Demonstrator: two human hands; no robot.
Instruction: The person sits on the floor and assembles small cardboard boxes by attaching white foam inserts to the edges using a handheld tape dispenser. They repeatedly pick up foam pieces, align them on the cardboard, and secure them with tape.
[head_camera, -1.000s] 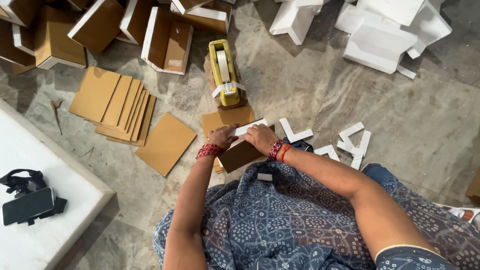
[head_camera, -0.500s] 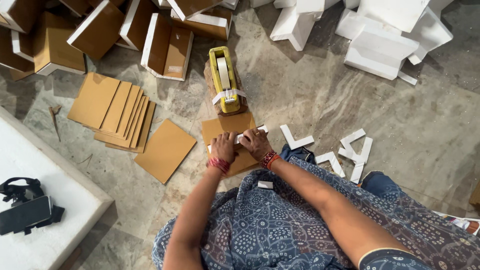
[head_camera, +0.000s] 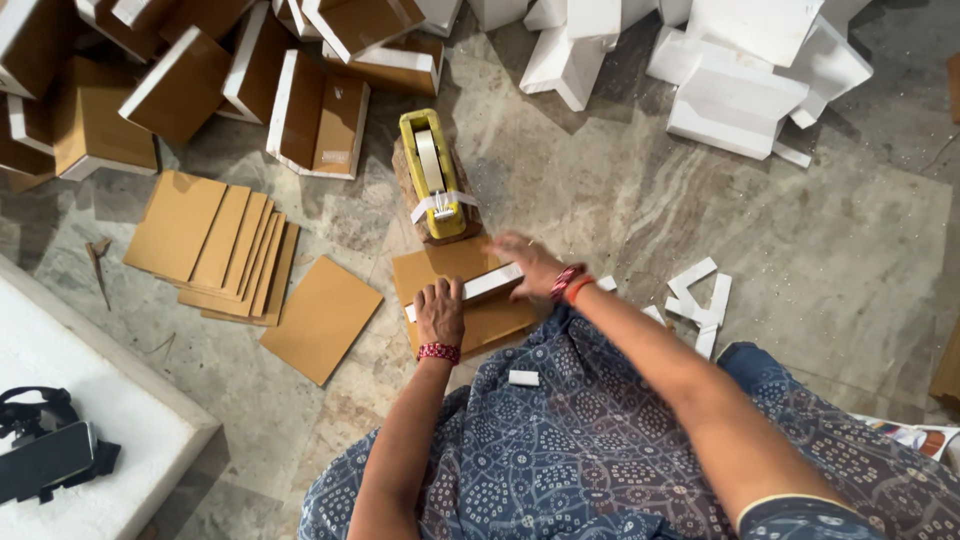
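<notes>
A flat brown cardboard sheet (head_camera: 480, 318) lies on the stone floor in front of my lap. A white foam strip (head_camera: 490, 283) rests across it. My left hand (head_camera: 440, 312) presses down on the left end of the strip and the sheet. My right hand (head_camera: 528, 264) lies flat over the strip's right end, fingers stretched toward the yellow tape dispenser (head_camera: 432, 175), which stands just beyond the sheet with a tape end hanging at its front.
A fanned stack of cardboard sheets (head_camera: 215, 245) and one loose sheet (head_camera: 322, 318) lie to the left. Brown boxes (head_camera: 320, 115) fill the far left, white foam blocks (head_camera: 735, 95) the far right. Foam corner pieces (head_camera: 700, 295) sit right of my arm. A white slab (head_camera: 90, 420) with a black device lies near left.
Both hands have shifted up onto the cardboard sheet. The right hand has reached left toward the tape dispenser and now covers the foam strip's right end.
</notes>
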